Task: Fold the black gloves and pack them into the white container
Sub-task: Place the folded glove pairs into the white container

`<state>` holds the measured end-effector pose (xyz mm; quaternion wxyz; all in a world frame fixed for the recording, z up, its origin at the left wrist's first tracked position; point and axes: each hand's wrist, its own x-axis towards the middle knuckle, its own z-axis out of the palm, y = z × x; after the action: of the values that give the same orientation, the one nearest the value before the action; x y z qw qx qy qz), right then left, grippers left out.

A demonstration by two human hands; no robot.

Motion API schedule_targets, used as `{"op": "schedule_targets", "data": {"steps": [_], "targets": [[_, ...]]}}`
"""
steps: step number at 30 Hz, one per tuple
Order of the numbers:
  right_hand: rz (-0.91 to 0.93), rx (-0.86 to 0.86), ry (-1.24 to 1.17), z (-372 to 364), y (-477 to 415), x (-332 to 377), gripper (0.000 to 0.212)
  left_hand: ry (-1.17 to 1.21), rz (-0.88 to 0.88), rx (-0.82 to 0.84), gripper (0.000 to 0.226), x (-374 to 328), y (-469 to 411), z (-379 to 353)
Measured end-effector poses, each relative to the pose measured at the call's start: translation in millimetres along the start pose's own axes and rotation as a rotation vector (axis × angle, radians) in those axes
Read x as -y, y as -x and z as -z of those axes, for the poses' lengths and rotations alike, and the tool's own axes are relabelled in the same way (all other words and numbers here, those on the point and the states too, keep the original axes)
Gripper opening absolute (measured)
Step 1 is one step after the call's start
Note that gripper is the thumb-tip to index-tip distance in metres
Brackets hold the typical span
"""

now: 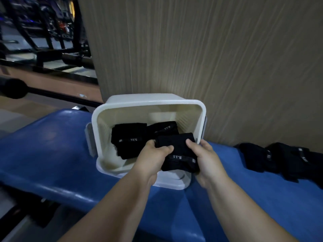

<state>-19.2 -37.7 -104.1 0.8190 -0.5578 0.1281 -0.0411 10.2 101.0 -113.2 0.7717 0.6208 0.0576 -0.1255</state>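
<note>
The white container [174, 102] sits on a blue padded bench and holds two folded black gloves, one on the left [128, 137] and one at the back [163, 128]. Over the container's near right part I hold a third folded black glove [180, 152] with white lettering. My left hand [152, 158] grips its left edge, thumb on top. My right hand [203, 159] grips its right edge, thumb on top. More black gloves [279, 158] lie in a loose pile on the bench to the right.
The blue bench [52, 154] runs from left to right under the container. A wood-grain wall panel [209, 49] rises directly behind it. Dark metal gym equipment [43, 32] stands on the floor at the far left.
</note>
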Motion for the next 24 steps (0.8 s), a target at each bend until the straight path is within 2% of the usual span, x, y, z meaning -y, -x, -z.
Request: {"op": "schedule_targets", "data": {"steps": [3,4,7,12,14,18,20,24], "targets": [[0.137,-0.121,0.139,-13.5,-0.3,1.3,0.071,0.047,-0.008,-0.015,0.025,-6.8,-1.5,8.6],[0.184,-0.16,0.181,-16.8,0.4,-0.4,0.071,0.06,-0.01,-0.017,0.025,-8.4,-1.9,10.7],[0.225,-0.202,0.218,-25.0,1.6,-6.2,0.053,0.061,-0.019,-0.03,0.026,-11.0,-3.7,16.9],[0.191,-0.155,0.22,-38.1,-7.7,-12.7,0.034,0.045,-0.038,-0.063,0.026,-15.0,-7.3,26.4],[0.185,-0.122,0.226,-43.0,-11.4,-13.2,0.032,0.044,-0.055,-0.077,0.026,-18.1,-7.7,30.3],[0.128,-0.03,0.239,-51.1,-18.9,-9.3,0.042,0.03,-0.073,-0.105,0.027,-22.4,-9.5,37.0],[0.106,0.002,0.245,-53.8,-22.8,-7.3,0.033,0.02,-0.077,-0.12,0.028,-25.0,-10.8,38.6],[0.137,-0.055,0.255,-60.3,-33.7,-1.8,0.02,0.014,-0.111,-0.144,0.035,-30.8,-13.6,37.8]]}}
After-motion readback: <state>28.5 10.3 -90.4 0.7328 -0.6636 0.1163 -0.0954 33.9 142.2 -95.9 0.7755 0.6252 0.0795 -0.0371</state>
